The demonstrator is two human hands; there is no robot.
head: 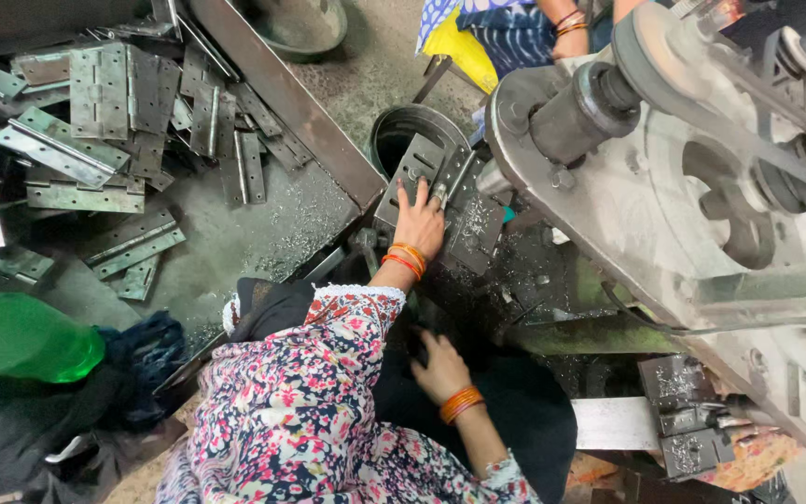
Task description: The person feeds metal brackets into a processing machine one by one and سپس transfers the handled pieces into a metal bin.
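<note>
My left hand (419, 219) lay flat, fingers spread, pressing a grey metal hinge (422, 173) onto the press machine (627, 187) bed. My right hand (442, 366) rested half-curled and empty in my lap. Loose hinges (114, 103) lay heaped well apart.

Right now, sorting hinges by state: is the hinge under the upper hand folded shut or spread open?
Spread open. The hinge shows two slotted leaves side by side, the knuckle between them, with the left hand resting on it beside the machine.
</note>
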